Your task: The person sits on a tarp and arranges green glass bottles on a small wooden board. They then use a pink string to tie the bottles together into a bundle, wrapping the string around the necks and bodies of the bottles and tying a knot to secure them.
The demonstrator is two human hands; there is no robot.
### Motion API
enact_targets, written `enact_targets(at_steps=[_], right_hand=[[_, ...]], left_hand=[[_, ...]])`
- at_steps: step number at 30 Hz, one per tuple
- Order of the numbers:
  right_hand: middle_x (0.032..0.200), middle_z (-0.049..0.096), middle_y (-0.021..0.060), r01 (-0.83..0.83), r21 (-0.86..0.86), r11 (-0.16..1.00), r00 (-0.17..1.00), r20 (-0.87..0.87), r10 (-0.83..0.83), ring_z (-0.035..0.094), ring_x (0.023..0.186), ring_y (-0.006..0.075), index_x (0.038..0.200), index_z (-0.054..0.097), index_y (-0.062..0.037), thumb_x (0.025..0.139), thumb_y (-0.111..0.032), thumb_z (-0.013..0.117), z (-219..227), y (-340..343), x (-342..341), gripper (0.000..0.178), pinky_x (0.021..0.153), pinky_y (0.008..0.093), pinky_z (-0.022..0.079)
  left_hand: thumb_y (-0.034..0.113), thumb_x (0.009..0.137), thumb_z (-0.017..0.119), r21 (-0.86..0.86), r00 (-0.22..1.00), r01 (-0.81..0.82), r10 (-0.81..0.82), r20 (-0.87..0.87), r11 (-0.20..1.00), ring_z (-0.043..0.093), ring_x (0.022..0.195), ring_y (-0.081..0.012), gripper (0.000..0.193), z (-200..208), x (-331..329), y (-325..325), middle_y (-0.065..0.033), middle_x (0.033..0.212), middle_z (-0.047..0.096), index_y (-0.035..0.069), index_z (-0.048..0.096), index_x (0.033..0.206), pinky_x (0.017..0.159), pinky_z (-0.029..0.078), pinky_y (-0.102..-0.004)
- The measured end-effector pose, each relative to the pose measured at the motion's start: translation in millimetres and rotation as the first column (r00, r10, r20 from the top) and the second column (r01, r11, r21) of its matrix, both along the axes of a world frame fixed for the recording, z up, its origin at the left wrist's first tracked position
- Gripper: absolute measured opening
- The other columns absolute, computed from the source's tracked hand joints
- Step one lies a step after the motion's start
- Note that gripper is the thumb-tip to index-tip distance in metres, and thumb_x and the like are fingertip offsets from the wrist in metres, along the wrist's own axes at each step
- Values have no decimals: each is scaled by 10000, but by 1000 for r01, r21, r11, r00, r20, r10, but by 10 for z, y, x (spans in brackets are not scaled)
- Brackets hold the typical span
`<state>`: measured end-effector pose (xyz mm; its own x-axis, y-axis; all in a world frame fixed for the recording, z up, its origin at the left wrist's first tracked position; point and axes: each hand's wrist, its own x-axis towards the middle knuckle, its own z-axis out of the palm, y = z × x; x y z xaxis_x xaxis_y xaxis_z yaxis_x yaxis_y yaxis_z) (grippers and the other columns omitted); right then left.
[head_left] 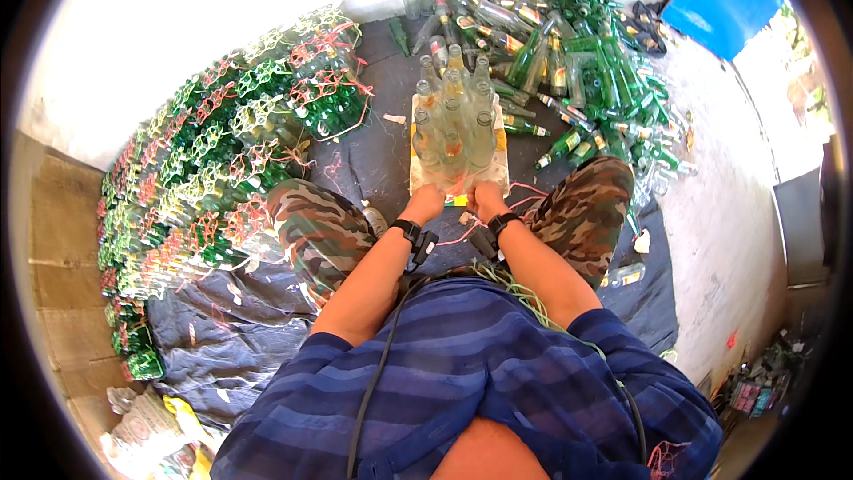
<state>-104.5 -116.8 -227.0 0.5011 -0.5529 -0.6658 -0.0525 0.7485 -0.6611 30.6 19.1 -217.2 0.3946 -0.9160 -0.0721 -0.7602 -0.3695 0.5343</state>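
A tight cluster of clear glass bottles [454, 116] stands upright on a pale, flat board [503, 173] between my knees. My left hand [428, 202] is closed at the near left side of the cluster, against the lowest bottles. Opposite it, a short gap away, my right hand [485, 200] is closed too. Reddish string [460, 185] runs low around the near bottles between the two fists, and both appear to grip it. Loose pink string [529, 188] trails out beside my right hand. My fingertips are hidden from above.
Bundles of bottles [204, 160] tied with red and pale green string are stacked on the left. Loose green and clear bottles [569, 53] lie heaped at the far right. A dark sheet [222, 320] covers the floor. Cardboard [67, 258] lines the left side.
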Motion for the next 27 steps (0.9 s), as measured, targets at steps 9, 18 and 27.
enact_targets(at_steps=[9,18,27], right_hand=[[1321,618,215,-487,44,872,869,-76,489,580,1234,322,1356,527,-10,1011,-492,536,891,450,-54,592,1057,482,392],[915,674,90,-272,27,962,952,153,265,659,744,218,1159,578,-42,994,-165,546,762,556,75,207,676,385,555],[729,529,27,-391,-291,873,912,1,409,584,615,163,1083,543,-37,956,-115,531,965,330,-64,149,627,355,581]], left_hand=[[84,943,471,310,896,-67,194,-400,948,701,547,-251,252,862,-132,106,-174,640,675,-75,666,942,517,555,-394],[88,911,504,330,902,96,58,-429,939,718,600,-215,260,1203,-193,254,-139,713,718,-30,716,1005,539,561,-358],[267,881,607,36,995,-29,33,-99,999,680,827,-367,249,1443,-147,325,-168,874,716,121,732,1039,755,536,-470]])
